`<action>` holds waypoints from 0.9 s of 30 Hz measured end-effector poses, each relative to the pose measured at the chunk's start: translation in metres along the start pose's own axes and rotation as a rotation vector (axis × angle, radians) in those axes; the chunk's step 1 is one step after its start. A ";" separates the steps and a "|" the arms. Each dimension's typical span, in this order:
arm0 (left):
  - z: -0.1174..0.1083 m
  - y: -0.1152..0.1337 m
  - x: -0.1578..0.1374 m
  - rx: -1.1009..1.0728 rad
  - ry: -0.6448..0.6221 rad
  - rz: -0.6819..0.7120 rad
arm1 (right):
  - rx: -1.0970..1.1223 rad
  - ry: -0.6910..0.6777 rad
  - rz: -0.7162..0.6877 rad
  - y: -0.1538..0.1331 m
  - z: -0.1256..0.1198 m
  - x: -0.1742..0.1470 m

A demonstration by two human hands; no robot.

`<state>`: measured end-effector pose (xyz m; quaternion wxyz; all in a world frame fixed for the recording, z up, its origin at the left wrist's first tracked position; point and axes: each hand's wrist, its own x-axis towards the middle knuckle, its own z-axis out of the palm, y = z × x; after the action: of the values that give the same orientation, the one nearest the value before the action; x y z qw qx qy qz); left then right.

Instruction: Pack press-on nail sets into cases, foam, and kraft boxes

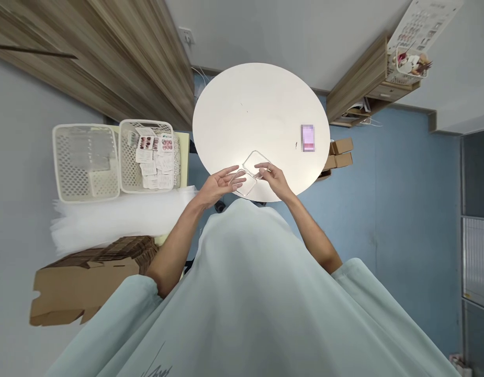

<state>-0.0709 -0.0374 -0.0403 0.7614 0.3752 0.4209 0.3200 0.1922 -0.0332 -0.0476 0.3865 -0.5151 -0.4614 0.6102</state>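
A clear plastic box (247,184) is opened out at the near edge of the round white table, its two square halves joined near a corner. My left hand (219,187) grips the nearer half from the left, thumb and fingers on either side of it. The fingers of my right hand (276,180) are bent and pinch the right side of the box, close to where the halves meet. The see-through walls make it hard to tell whether anything lies inside. Some fingertips are partly hidden behind the plastic.
On the white table (261,99), a pink-screened phone-like object (308,138) lies to the right. Left of the table are a white basket (126,180) of printed cards, another basket (58,167), white wrapping sheets (120,217) and stacked flat cardboard boxes (85,288). Brown cartons (342,153) sit at right.
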 end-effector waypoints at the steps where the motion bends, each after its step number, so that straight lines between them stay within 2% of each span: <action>1: -0.001 -0.002 0.001 0.018 -0.004 -0.006 | -0.020 0.028 -0.017 0.001 0.002 0.004; 7: -0.002 -0.001 0.011 0.054 0.025 0.020 | -0.070 0.037 -0.021 0.005 0.011 0.022; 14: -0.008 0.005 0.016 0.009 0.084 -0.003 | -0.145 -0.025 0.061 0.008 0.019 0.039; 17: -0.020 0.000 0.010 -0.053 0.194 -0.005 | -0.166 -0.031 0.074 0.017 0.025 0.053; 20: -0.038 -0.008 -0.004 -0.124 0.361 0.000 | -0.257 -0.015 0.089 0.032 0.032 0.070; 24: -0.067 -0.018 -0.032 -0.171 0.549 -0.003 | -0.494 -0.061 0.156 0.066 0.047 0.093; 27: -0.083 -0.022 -0.055 -0.208 0.638 0.006 | -0.707 -0.173 0.199 0.096 0.064 0.107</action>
<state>-0.1640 -0.0679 -0.0673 0.6245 0.1775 0.6020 0.4649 0.1117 0.0316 -0.1659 0.0834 -0.6056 -0.6221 0.4891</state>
